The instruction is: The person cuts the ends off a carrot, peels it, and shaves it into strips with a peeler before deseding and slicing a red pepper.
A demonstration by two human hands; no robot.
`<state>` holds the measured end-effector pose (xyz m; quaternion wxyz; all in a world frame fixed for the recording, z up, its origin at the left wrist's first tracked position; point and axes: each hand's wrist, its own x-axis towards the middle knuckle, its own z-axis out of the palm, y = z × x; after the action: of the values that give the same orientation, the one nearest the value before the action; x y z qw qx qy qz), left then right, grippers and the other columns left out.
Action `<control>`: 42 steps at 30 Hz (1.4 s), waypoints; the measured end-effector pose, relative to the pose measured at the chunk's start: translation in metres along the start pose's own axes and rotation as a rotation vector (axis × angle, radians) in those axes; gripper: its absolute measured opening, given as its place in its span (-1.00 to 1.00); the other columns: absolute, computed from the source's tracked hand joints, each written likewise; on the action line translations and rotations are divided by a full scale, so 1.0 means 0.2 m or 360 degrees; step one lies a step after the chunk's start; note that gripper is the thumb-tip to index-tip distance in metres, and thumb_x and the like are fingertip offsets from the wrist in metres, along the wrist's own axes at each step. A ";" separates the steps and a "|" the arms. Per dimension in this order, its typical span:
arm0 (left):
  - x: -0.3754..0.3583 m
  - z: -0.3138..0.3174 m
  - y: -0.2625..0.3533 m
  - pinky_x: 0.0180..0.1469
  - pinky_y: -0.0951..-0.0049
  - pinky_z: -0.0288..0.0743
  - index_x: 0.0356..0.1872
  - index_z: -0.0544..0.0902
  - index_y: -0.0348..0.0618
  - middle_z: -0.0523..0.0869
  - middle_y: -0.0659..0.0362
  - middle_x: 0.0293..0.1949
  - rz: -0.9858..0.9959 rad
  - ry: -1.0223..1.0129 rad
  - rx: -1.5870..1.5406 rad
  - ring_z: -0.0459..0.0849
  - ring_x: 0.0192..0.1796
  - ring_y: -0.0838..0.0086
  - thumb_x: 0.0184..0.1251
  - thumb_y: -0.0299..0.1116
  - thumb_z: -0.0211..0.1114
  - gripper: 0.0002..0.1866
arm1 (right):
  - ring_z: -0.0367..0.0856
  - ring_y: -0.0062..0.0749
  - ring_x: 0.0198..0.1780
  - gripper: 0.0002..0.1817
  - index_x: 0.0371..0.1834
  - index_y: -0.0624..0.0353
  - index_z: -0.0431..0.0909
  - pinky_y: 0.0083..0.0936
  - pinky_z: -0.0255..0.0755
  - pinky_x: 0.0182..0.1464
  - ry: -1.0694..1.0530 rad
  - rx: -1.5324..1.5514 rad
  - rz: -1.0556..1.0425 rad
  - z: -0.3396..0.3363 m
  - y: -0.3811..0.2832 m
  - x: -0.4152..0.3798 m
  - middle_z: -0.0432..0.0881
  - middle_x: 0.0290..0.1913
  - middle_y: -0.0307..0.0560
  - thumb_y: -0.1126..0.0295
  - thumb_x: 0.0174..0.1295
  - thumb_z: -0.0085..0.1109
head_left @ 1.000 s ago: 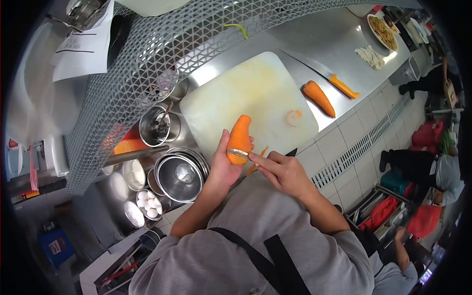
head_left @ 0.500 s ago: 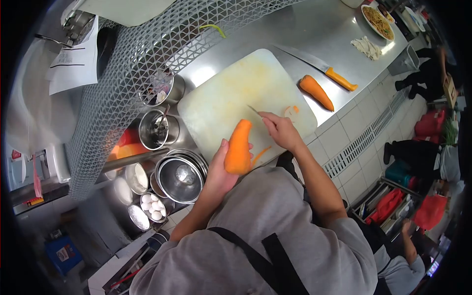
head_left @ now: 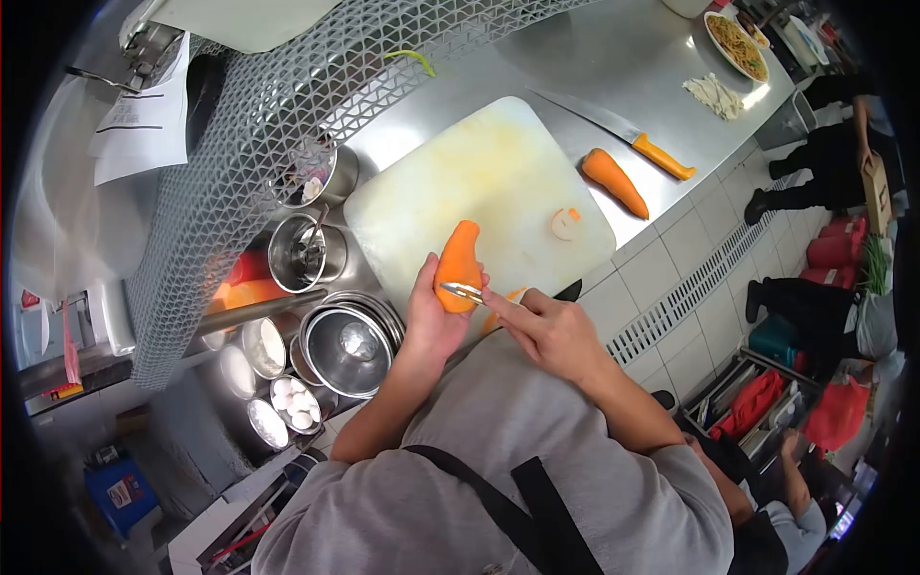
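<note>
My left hand (head_left: 428,311) is closed around a peeled-looking carrot (head_left: 460,257) above the near edge of a white cutting board (head_left: 412,206). In my right hand (head_left: 554,335) is a metal vegetable peeler (head_left: 463,290), its blade lying across the carrot's wide lower end. Orange peel (head_left: 516,297) shows beside my right hand, partly hidden by it. Carrot scraps (head_left: 565,224) lie on the board's right part. A second whole carrot (head_left: 615,183) rests on the steel counter right of the board, near a knife with a yellow handle (head_left: 663,156).
Steel bowls (head_left: 350,350), metal pots (head_left: 299,251) and a container of eggs (head_left: 296,402) stand to the left. A metal mesh shelf (head_left: 240,144) borders the counter. A noodle plate (head_left: 736,46) and crumpled cloth (head_left: 714,97) sit far right. Other people stand across the aisle.
My right hand has come down and toward me, bringing the peeler from above the board onto the carrot's lower end. The carrot has shifted slightly in my left hand's hold.
</note>
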<state>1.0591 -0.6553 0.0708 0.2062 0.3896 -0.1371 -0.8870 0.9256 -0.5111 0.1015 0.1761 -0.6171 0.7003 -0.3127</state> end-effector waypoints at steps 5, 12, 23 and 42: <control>0.00 0.02 -0.01 0.01 0.24 0.53 0.09 0.52 -0.26 0.66 0.05 -0.14 -0.0046 0.0052 0.0026 0.64 -0.07 0.27 0.63 0.00 -0.25 -0.47 | 0.59 -0.19 -0.55 -0.44 0.29 -0.23 0.52 -0.33 0.53 -0.49 0.0006 0.0036 0.0018 -0.01 0.00 0.01 0.51 -0.44 -0.14 0.36 0.17 0.31; -0.08 0.00 -0.05 -0.02 0.29 0.53 0.15 0.52 -0.27 0.68 0.03 -0.08 -0.0095 -0.0029 0.0242 0.65 -0.11 0.29 0.61 -0.03 -0.21 -0.48 | 0.58 -0.18 -0.54 -0.66 0.19 0.12 0.59 -0.41 0.46 -0.46 0.0248 0.0356 0.0169 0.26 0.46 0.23 0.59 -0.48 0.04 0.34 0.38 0.13; 0.00 -0.07 -0.02 0.01 0.31 0.56 0.13 0.52 -0.21 0.68 0.08 -0.11 0.0100 0.0050 0.0171 0.67 -0.05 0.31 0.58 0.16 -0.14 -0.41 | 0.54 -0.54 -0.57 -0.62 0.28 0.09 0.53 -0.43 0.45 -0.50 0.0538 0.0534 0.0184 0.09 0.20 0.16 0.55 -0.49 -0.03 0.36 0.41 0.09; -0.08 -0.10 -0.03 -0.09 0.31 0.55 0.21 0.47 -0.21 0.68 0.03 -0.03 0.0000 -0.0144 0.0372 0.68 -0.06 0.28 0.62 0.04 -0.18 -0.47 | 0.46 -0.28 -0.55 -0.64 0.24 0.11 0.57 -0.44 0.45 -0.36 0.0058 0.0649 0.0418 0.22 0.43 0.25 0.63 -0.43 -0.04 0.35 0.42 0.07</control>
<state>1.0818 -0.6435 0.0650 0.1531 0.3705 -0.2488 -0.8817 0.8808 -0.5658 0.0194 0.3236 -0.4669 0.6999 -0.4330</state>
